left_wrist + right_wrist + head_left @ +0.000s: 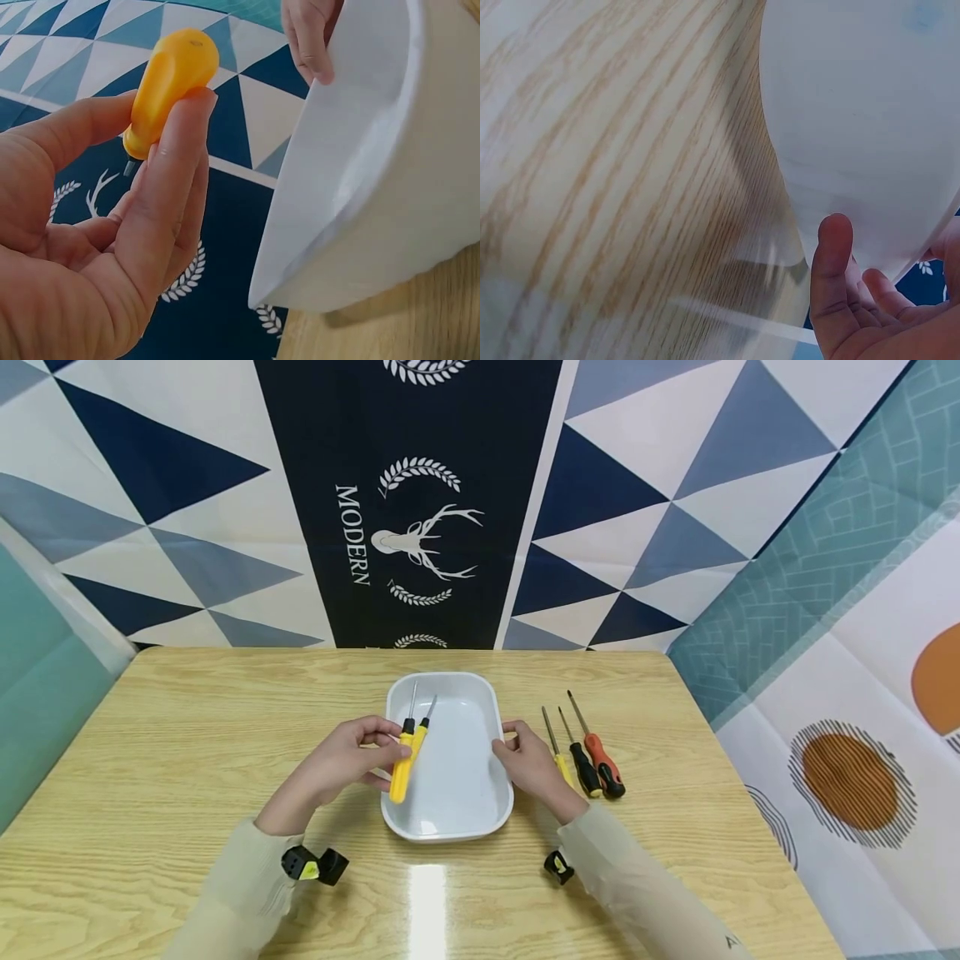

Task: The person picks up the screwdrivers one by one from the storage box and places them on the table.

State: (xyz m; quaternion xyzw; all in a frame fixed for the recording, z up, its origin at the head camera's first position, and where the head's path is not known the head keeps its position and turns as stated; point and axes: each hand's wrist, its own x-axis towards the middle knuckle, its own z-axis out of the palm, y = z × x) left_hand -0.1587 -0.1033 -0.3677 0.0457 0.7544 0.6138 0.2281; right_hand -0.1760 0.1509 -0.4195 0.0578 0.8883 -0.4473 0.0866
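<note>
A white tray (461,777) sits on the wooden table in the head view. Over its left side, my left hand (363,752) pinches a screwdriver (401,772) by its yellow handle, blade pointing away from me. In the left wrist view the screwdriver's handle (172,82) is between thumb and fingers. A second yellow-handled screwdriver (422,735) shows just right of the held one, within the tray's outline, its handle partly hidden. My right hand (528,760) grips the tray's right rim. The right wrist view has its fingers against the tray's outer wall (855,135).
Right of the tray lie a yellow-handled screwdriver (558,760), a black one (581,764) and a red-and-black one (600,760), close to my right forearm. A patterned cloth wall (420,610) rises behind the table (225,735).
</note>
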